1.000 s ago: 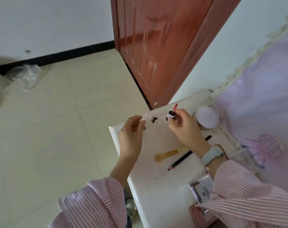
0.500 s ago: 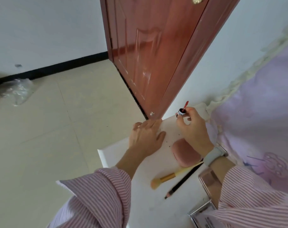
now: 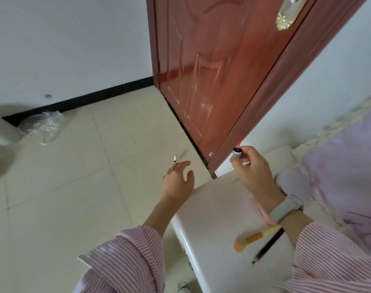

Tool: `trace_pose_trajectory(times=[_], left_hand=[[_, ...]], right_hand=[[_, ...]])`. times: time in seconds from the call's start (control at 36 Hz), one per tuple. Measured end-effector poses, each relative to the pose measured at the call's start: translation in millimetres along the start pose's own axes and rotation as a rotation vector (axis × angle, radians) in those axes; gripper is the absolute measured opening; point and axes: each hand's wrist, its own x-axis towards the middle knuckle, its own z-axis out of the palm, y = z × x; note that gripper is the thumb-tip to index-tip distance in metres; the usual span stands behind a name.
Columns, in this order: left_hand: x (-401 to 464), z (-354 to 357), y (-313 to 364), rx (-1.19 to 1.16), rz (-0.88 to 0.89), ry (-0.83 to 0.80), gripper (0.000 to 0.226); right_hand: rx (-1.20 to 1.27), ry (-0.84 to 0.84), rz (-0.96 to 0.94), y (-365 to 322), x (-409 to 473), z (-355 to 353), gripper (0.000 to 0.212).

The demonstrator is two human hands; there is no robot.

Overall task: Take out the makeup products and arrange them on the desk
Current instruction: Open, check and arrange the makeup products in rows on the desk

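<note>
My right hand [image 3: 252, 172] is shut on a small dark bottle [image 3: 237, 153] with a red applicator tip poking up from it, held above the far end of the white desk [image 3: 212, 208]. My left hand [image 3: 178, 180] is open with its fingers spread, out past the desk's left edge over the floor. Just beyond its fingertips is a small white and silver piece [image 3: 175, 158]; I cannot tell whether it lies on the floor or is in the air. A tan makeup brush [image 3: 250, 238] and a black pencil [image 3: 267, 248] lie on the desk by my right forearm.
A red-brown door [image 3: 212, 70] stands behind the desk's far corner. A lilac cloth [image 3: 339, 176] covers the right side. A pink edge [image 3: 263, 212] shows under my right wrist. Beige tiled floor [image 3: 74, 187] spreads to the left, with a crumpled clear bag [image 3: 45, 125] by the wall.
My left hand left the desk top and reached out left over the floor, fingers spread. The small white piece now shows beyond it. The right hand keeps hold of the bottle. The view tilted upward.
</note>
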Motion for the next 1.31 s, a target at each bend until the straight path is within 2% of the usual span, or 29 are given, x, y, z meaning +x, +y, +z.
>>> trace_pose_trajectory(times=[0.19, 0.33, 0.5, 0.64, 0.72, 0.92, 1.14, 1.31], left_hand=[[46, -86, -52, 0.025, -0.069, 0.106, 0.032], [88, -155, -100, 0.057, -0.076, 0.099, 0.031], [130, -212, -178, 0.133, -0.144, 0.069, 0.027], [165, -207, -222, 0.196, -0.173, -0.056, 0.028], [195, -185, -241, 0.217, -0.183, -0.153, 0.028], [289, -93, -295, 0.271, -0.158, -0.308, 0.030], [383, 75, -400, 0.346, -0.082, -0.539, 0.033], [455, 216, -461, 0.430, 0.137, -0.662, 0.047]], right_hand=[[0.022, -0.119, 0.030, -76, 31, 61, 0.021], [0.162, -0.104, 0.219, -117, 77, 146, 0.013], [0.249, -0.148, 0.520, -104, 103, 258, 0.016], [0.256, -0.098, 0.728, -60, 104, 308, 0.022], [0.261, -0.049, 0.826, -24, 115, 331, 0.012], [0.208, 0.014, 0.876, 63, 176, 390, 0.022], [0.189, 0.059, 0.888, 207, 227, 484, 0.010], [0.170, 0.067, 0.882, 314, 255, 523, 0.009]])
